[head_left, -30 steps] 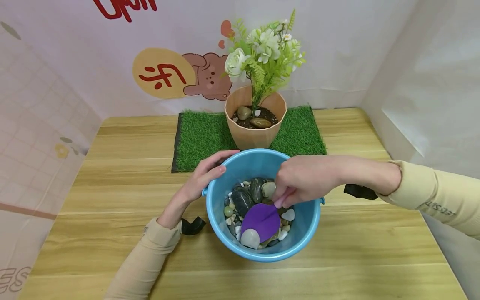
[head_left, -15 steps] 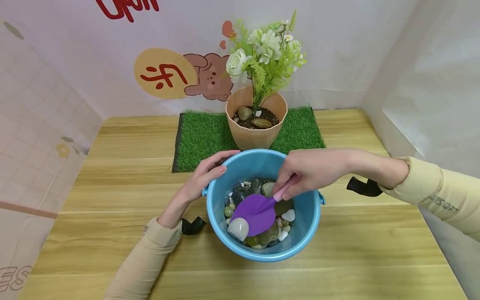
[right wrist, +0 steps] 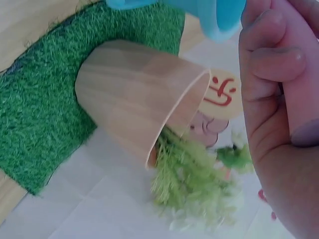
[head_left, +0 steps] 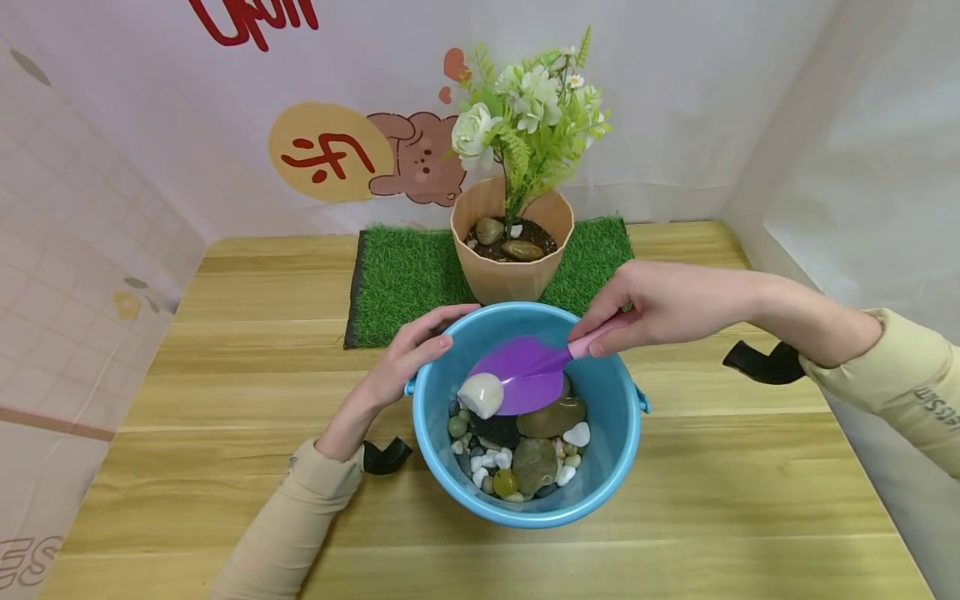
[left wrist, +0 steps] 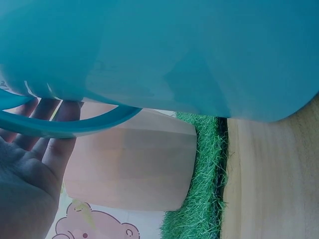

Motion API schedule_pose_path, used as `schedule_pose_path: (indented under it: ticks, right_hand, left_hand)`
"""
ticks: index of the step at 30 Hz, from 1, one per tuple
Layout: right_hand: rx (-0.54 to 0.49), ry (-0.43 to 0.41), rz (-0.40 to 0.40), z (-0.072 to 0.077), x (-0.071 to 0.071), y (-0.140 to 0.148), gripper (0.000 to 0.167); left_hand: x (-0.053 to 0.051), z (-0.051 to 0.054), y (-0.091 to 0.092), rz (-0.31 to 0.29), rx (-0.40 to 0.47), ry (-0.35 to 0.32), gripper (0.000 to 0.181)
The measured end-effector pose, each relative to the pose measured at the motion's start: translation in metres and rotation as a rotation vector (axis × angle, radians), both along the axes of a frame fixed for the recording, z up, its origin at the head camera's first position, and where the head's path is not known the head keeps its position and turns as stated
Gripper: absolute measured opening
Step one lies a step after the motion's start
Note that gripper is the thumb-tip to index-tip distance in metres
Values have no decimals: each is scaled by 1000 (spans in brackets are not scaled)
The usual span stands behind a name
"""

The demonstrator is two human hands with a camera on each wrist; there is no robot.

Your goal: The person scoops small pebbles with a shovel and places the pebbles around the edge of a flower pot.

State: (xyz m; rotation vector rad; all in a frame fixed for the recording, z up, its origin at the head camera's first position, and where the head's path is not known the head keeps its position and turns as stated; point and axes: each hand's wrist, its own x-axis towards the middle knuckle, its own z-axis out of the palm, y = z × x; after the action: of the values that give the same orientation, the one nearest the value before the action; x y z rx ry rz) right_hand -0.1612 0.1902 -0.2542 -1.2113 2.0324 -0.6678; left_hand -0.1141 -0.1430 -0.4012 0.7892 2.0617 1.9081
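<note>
Left sleeve (head_left: 273,529): beige fabric, creased at the left cuff (head_left: 327,473); small, dark, illegible marking (head_left: 292,462). Right sleeve (head_left: 896,396): matching beige; dark lettering (head_left: 935,405), "Let's" legible. Black, bent parts (head_left: 386,457) visible beside both forearms. Left hand (head_left: 408,354) and right hand (head_left: 671,304): bare, five-fingered, unmarked fingernails.

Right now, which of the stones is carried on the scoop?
The pale stone at the tip of the scoop. The scoop bears only this one; the other stones lie in the bucket below or in the pot.
</note>
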Motion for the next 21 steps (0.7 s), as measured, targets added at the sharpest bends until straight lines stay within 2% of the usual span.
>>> schedule_pose_path:
  ticks: [13, 17, 21]
  right_hand:
    - [97, 144, -261, 13, -24, 21, 25]
    - [96, 169, -327, 15, -29, 23, 25]
    - [120, 203, -392, 15, -36, 25, 25]
  left_hand:
    - [1, 1, -1, 4, -9, -32, 57]
    - [1, 1, -1, 14, -13, -27, 56]
    - [0, 0, -1, -3, 8, -20, 56]
